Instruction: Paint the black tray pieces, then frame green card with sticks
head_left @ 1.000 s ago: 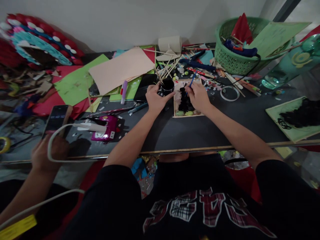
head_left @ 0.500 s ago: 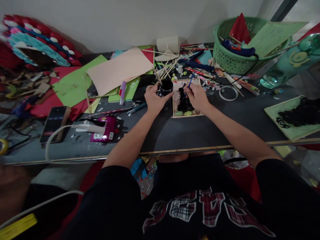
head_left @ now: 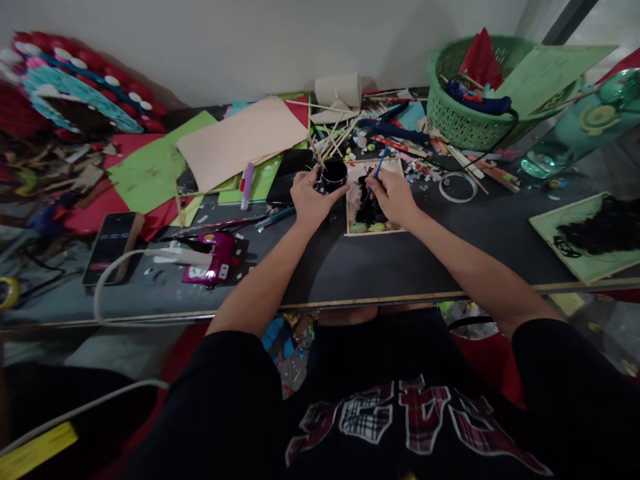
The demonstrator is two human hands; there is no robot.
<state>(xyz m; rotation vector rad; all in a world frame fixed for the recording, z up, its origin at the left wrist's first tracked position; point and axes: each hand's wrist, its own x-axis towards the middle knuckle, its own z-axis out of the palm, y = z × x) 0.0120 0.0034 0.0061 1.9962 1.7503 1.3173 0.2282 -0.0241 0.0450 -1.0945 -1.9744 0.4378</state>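
With thumb and fingers curved round its near side, my left hand (head_left: 311,200) grips a small jar of black paint (head_left: 334,175). Between the fingers of my right hand (head_left: 394,195) is a thin blue paintbrush (head_left: 381,163), its handle pointing up. The brush's lower end is at the black-painted patch (head_left: 369,208) on a small framed panel (head_left: 352,231), and my fingers partly hide it. Greenish lumps (head_left: 376,227) line the panel's near edge. The jar stands just left of the panel.
A purple power strip (head_left: 218,260) with a white plug and a phone (head_left: 113,247) lie on the left. Paper sheets (head_left: 240,143) and sticks cover the back. On the right are a clear ring-shaped lid (head_left: 458,187), a green basket (head_left: 450,123), a bottle (head_left: 565,143) and another black-painted panel (head_left: 575,267).
My right hand and the brush have shifted very slightly over the black patch. My left hand stays on the jar. At the far left, a blurred body part has mostly left the view.
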